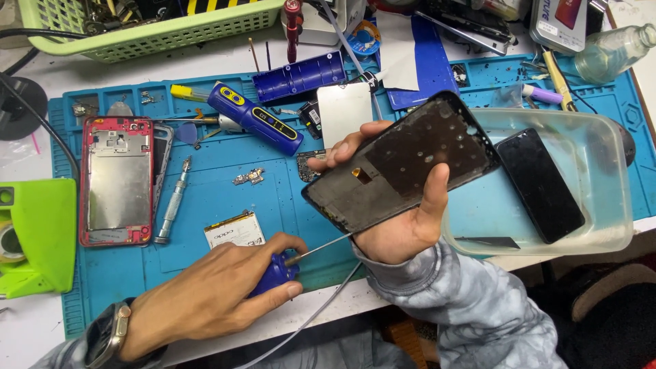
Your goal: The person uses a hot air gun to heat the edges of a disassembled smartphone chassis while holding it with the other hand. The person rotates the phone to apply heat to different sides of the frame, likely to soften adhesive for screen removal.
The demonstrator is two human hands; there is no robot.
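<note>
While a red phone frame (116,181) lies at the mat's (219,205) left end, the left hand (219,294) has its fingers curled around a blue screwdriver (277,270), its shaft pointing right. Beside it, the right hand (403,219) pinches a black phone shell (403,164), tilted above the mat. A clear tub (601,178) with a dark phone (540,184) sits right.

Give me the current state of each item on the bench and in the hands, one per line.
Left hand: gripping the blue-handled screwdriver.
Right hand: holding the black phone frame, tilted, above the mat.
Red phone chassis: opened, lying flat on the blue mat.
Black screen panel: lying inside the clear plastic tray.
Small battery: loose on the mat.
Blue electric screwdriver: lying unused.
</note>
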